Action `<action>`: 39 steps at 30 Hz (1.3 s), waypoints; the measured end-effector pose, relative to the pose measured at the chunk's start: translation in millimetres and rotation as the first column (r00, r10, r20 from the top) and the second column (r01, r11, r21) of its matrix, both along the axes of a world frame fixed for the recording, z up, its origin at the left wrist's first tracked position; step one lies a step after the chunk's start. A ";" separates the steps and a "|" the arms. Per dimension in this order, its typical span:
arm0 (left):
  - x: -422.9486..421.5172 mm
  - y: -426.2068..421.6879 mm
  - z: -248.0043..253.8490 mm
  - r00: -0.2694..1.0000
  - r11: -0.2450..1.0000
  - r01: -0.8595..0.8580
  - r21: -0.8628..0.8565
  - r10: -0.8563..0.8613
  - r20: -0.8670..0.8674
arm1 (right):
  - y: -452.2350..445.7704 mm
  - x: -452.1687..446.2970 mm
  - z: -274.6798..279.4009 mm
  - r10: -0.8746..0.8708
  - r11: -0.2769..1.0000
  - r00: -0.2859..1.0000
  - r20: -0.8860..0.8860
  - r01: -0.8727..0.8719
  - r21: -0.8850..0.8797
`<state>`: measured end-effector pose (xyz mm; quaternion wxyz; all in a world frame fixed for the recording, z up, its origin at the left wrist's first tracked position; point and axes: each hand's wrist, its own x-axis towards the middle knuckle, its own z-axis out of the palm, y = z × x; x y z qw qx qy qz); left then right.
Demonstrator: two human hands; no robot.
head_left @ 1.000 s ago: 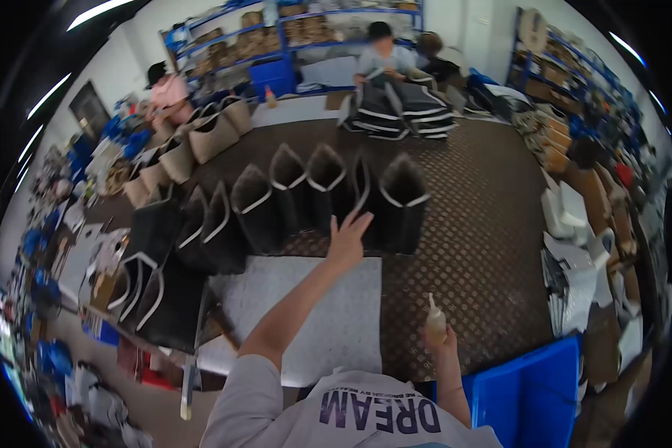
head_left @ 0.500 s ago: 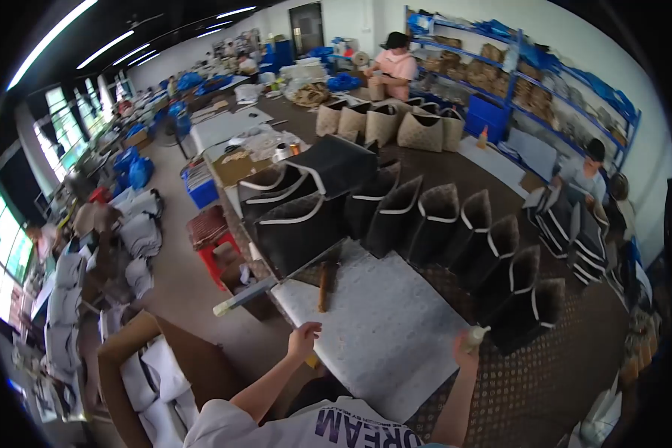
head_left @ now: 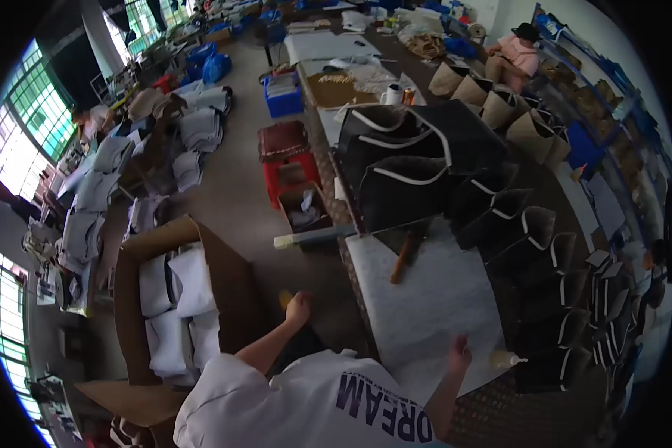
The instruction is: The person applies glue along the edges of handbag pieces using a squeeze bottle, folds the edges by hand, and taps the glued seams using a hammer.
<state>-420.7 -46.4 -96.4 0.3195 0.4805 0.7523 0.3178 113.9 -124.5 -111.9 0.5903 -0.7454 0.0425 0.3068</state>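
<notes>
My left hand (head_left: 299,308) hangs in the air left of the table, its fingers loosely bent and nothing visible in them. A small yellow patch (head_left: 284,299) shows just beside it; I cannot make out what it is. Over the white sheet (head_left: 433,299) on the table, my right hand (head_left: 461,354) is open, its fingers a little blurred. To its right is a small bottle (head_left: 503,360) with a pale nozzle, apart from the hand. A brown stick-like piece (head_left: 407,257) lies on the sheet. Black bags (head_left: 403,194) with white-edged openings stand behind it and along its right side.
A cardboard box (head_left: 235,299) of white folded pieces (head_left: 194,280) stands at my left. A flat bar (head_left: 313,237) juts past the table's left edge. Beyond are a red stool (head_left: 287,175) and a blue crate (head_left: 284,101). A person (head_left: 517,56) sits near beige bags (head_left: 500,107).
My view has turned left, bringing the box further into sight. My right hand has let go of the bottle, which now sits on the table. My left hand has moved away from the table edge.
</notes>
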 end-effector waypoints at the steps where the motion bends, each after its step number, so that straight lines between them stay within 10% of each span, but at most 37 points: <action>1: -16.4 15.4 -18.6 0.999 0.999 -0.045 0.006 0.045 0.002 | 12.3 -24.1 -0.1 0.062 0.998 0.998 0.027 -0.061 -0.021; 9: -192.9 42.6 -179.2 0.923 0.855 -0.362 -0.372 0.385 -0.013 | 148.2 -255.8 -11.9 0.649 0.760 0.695 0.310 -0.615 -0.212; 14: -250.0 -3.8 -218.3 0.782 0.630 -0.512 -0.584 0.624 -0.012 | 231.5 -352.5 -2.5 0.791 0.406 0.063 0.609 -0.799 -0.443; 20: -230.3 -63.0 -231.5 0.614 0.458 -0.528 -0.715 0.788 0.051 | 266.3 -374.4 29.9 0.620 -0.126 -0.745 0.246 -0.404 -0.906; 30: -134.4 -120.8 -262.6 0.422 0.241 -0.577 -0.780 0.906 -0.032 | 262.5 -353.2 15.4 0.493 -0.074 -0.812 0.313 -0.397 -0.915; 39: -166.6 3.4 -364.5 0.529 0.441 -0.600 -0.667 0.844 0.083 | 264.1 -316.8 -6.8 0.496 -0.119 -0.815 0.300 -0.407 -0.906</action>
